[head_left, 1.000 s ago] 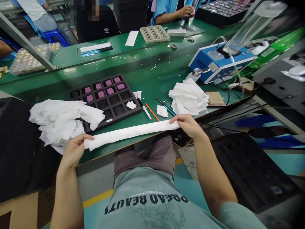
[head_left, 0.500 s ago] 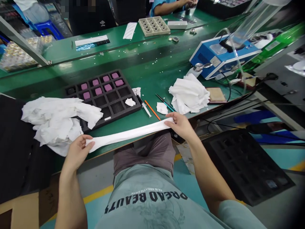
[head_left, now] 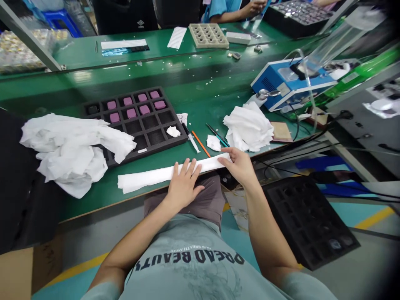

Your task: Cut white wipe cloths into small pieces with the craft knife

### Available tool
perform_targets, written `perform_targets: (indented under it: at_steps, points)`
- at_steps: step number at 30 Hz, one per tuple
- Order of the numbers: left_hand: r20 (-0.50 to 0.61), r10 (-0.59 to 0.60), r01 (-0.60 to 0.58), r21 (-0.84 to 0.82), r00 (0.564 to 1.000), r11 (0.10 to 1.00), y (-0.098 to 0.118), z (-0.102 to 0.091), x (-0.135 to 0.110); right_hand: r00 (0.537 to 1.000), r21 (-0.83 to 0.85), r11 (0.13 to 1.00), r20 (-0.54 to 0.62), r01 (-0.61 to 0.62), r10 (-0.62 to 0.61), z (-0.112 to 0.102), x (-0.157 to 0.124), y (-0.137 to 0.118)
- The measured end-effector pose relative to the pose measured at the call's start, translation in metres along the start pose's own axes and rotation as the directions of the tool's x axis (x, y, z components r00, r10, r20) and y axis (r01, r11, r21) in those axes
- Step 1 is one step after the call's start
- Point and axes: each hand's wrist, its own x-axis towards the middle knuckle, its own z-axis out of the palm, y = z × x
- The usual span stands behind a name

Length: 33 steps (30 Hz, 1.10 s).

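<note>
A long folded strip of white tissue (head_left: 146, 178) lies along the front edge of the green bench. My left hand (head_left: 184, 185) rests flat on its middle, fingers spread. My right hand (head_left: 239, 164) pinches the strip's right end between thumb and fingers. Just beyond the strip lie an orange stick (head_left: 200, 143), a syringe (head_left: 191, 138), dark tweezers (head_left: 218, 134) and a small white scrap (head_left: 213, 143). Behind my left hand sits a black foam tray (head_left: 134, 137) with several purple blocks (head_left: 144, 110) in its compartments.
Crumpled white tissue (head_left: 71, 146) is heaped on the left, partly over the tray. Another tissue pile (head_left: 248, 127) lies right, near a blue machine (head_left: 290, 85) with tubes and cables. A second black tray (head_left: 312, 225) is low at right. Across the bench, a co-worker's arm (head_left: 233, 16) shows.
My left hand has let go of the strip's left end and moved right, now lying flat on its middle. The strip has settled onto the bench. My right hand keeps its pinch.
</note>
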Motion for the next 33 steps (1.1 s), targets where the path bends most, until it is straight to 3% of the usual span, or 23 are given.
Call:
perform_targets:
  at_steps: [4,8,10,13,16,18,20,22,24,27,30,33]
  points:
    - [-0.043,0.016,-0.015,0.013,0.999,1.0,-0.004,-0.008,-0.016,0.995,-0.149,0.987,-0.07,0.054,-0.065,-0.002,-0.002,-0.015]
    - [-0.151,-0.021,0.016,-0.036,0.988,0.999,-0.009,-0.018,-0.047,0.979,-0.299,0.944,-0.101,0.142,-0.179,0.005,-0.014,-0.056]
    - [-0.23,-0.073,0.058,-0.073,0.97,0.996,-0.016,-0.018,-0.063,0.967,-0.314,0.924,-0.058,0.218,-0.248,0.02,-0.022,-0.078]
    - [-0.373,-0.136,0.086,-0.149,0.918,0.985,-0.035,-0.016,-0.083,0.937,-0.301,0.888,0.064,0.347,-0.344,0.059,-0.036,-0.1]
    - [-0.455,-0.234,0.112,-0.28,0.859,0.954,-0.051,-0.016,-0.098,0.897,-0.228,0.874,0.225,0.429,-0.381,0.099,-0.048,-0.106]
    - [-0.464,-0.304,0.149,-0.342,0.832,0.928,-0.059,-0.017,-0.106,0.893,-0.13,0.908,0.279,0.399,-0.353,0.109,-0.053,-0.102]
    - [-0.466,-0.356,0.19,-0.365,0.81,0.911,-0.063,-0.018,-0.111,0.933,-0.058,0.948,0.203,0.313,-0.296,0.099,-0.052,-0.092]
    - [-0.466,-0.398,0.227,-0.38,0.79,0.897,-0.065,-0.019,-0.112,0.975,-0.055,0.974,0.02,0.22,-0.219,0.072,-0.044,-0.077]
    - [-0.453,-0.434,0.269,-0.383,0.778,0.884,-0.065,-0.023,-0.106,0.978,-0.114,0.983,-0.139,0.142,-0.158,0.038,-0.03,-0.061]
    - [-0.359,-0.486,0.385,-0.319,0.797,0.866,-0.061,-0.033,-0.08,0.948,-0.269,0.959,-0.276,0.083,-0.159,-0.002,-0.006,-0.04]
    - [-0.17,-0.526,0.501,-0.169,0.834,0.849,-0.053,-0.046,-0.05,0.945,-0.382,0.921,-0.266,0.076,-0.188,-0.011,0.012,-0.031]
    - [-0.024,-0.537,0.535,-0.05,0.843,0.843,-0.047,-0.055,-0.031,0.968,-0.433,0.896,-0.163,0.102,-0.189,0.004,0.025,-0.035]
